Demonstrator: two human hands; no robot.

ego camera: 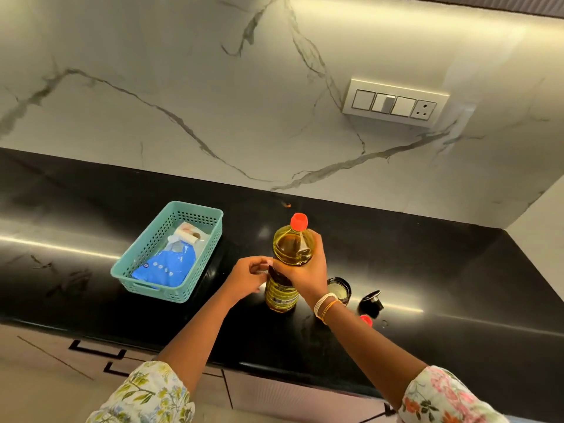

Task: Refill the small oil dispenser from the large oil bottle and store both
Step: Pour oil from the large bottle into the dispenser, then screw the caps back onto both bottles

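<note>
Right hand [308, 270] grips oil bottle [290, 257], hiding most of dispenser [341, 290].

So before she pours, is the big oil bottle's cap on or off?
On. The red cap sits atop the oil bottle, which the right hand grips.

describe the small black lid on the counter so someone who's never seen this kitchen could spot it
On the black countertop, look right of the large oil bottle gripped by the right hand. Past the open round jar lies the black lid, tipped on its side, darker and smaller than the jar.
</note>
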